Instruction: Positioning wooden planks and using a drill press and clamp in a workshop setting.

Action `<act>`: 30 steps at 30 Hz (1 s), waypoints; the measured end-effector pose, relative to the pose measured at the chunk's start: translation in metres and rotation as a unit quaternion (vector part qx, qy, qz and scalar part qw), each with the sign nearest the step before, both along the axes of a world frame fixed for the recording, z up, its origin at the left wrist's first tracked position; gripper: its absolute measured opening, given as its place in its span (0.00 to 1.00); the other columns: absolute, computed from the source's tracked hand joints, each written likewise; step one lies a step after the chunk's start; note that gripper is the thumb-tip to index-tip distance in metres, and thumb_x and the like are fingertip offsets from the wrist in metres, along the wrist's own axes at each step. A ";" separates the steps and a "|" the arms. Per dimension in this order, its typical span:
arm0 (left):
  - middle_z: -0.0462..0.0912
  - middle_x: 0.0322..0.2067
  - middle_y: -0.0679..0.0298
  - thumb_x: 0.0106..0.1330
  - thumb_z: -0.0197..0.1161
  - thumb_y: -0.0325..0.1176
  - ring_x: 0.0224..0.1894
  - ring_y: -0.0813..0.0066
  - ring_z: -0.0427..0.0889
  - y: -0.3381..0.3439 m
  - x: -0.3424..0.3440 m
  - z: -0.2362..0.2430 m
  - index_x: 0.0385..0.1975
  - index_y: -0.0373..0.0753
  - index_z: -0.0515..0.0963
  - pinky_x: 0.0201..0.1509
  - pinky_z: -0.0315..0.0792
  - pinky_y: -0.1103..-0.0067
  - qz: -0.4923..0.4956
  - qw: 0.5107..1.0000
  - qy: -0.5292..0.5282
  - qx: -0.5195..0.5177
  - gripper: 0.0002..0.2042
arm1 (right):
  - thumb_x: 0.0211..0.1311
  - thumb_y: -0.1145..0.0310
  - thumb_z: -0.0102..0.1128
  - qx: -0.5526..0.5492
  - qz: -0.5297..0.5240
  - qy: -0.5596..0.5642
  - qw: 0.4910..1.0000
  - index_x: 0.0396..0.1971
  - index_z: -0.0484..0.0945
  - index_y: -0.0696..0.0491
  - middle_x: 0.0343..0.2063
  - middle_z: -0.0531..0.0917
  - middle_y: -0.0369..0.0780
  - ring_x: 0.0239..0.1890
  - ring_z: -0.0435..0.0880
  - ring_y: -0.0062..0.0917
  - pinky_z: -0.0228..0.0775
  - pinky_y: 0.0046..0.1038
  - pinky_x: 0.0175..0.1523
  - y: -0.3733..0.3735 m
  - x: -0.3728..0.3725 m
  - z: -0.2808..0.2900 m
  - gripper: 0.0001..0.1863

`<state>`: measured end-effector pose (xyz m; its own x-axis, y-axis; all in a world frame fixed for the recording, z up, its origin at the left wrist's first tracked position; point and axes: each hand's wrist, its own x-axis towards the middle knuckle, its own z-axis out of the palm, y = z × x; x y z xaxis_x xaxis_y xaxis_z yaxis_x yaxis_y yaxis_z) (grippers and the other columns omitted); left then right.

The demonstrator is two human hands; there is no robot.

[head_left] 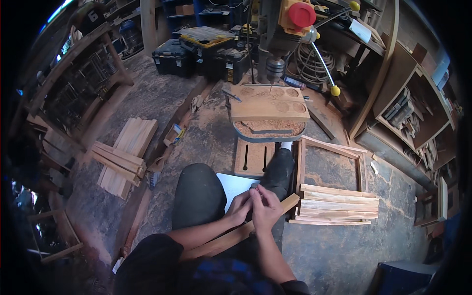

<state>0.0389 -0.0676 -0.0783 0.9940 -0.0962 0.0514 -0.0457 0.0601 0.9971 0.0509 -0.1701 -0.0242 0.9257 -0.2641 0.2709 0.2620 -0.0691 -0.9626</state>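
My left hand (239,206) and my right hand (266,205) meet over my lap, fingers closed in a pinch. A small dark piece (254,186) shows at their fingertips, too little of it visible to name. Under my wrists a long wooden bar (216,245) lies slantwise across my lap. Beyond the left hand, a pale flat sheet (234,185) shows between my legs. Ahead stands a drill press (275,66) with its bit above a wooden board (260,109) that has round recesses. The board rests on the shaving-covered table (269,138).
On the right, several wooden slats (339,204) lie at one end of a wooden frame (361,172). More slats (128,152) are stacked on the floor at left. Black toolboxes (174,58) stand at the back. A wooden shelf unit (388,110) holds offcuts.
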 end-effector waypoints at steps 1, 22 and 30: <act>0.79 0.44 0.62 0.81 0.46 0.43 0.47 0.77 0.79 -0.002 0.004 0.003 0.54 0.32 0.72 0.50 0.74 0.78 0.007 1.000 0.006 -0.002 0.18 | 0.56 0.75 0.76 -0.016 0.004 0.012 1.000 0.40 0.88 0.61 0.32 0.87 0.41 0.31 0.84 0.19 0.75 0.20 0.38 -0.001 0.002 0.001 0.11; 0.74 0.28 0.65 0.79 0.46 0.41 0.31 0.80 0.70 0.002 0.034 0.024 0.32 0.35 0.73 0.38 0.67 0.80 0.135 0.985 -0.106 -0.023 0.17 | 0.72 0.68 0.62 0.132 0.129 0.148 0.972 0.49 0.85 0.62 0.40 0.86 0.37 0.40 0.81 0.16 0.72 0.17 0.46 0.000 -0.013 0.005 0.14; 0.74 0.23 0.60 0.77 0.54 0.41 0.26 0.76 0.73 -0.007 0.038 0.034 0.31 0.33 0.74 0.32 0.69 0.75 0.163 0.979 -0.121 0.026 0.16 | 0.71 0.70 0.63 0.127 0.038 0.060 0.989 0.43 0.86 0.63 0.32 0.84 0.33 0.29 0.72 0.09 0.61 0.14 0.33 0.008 -0.017 -0.007 0.11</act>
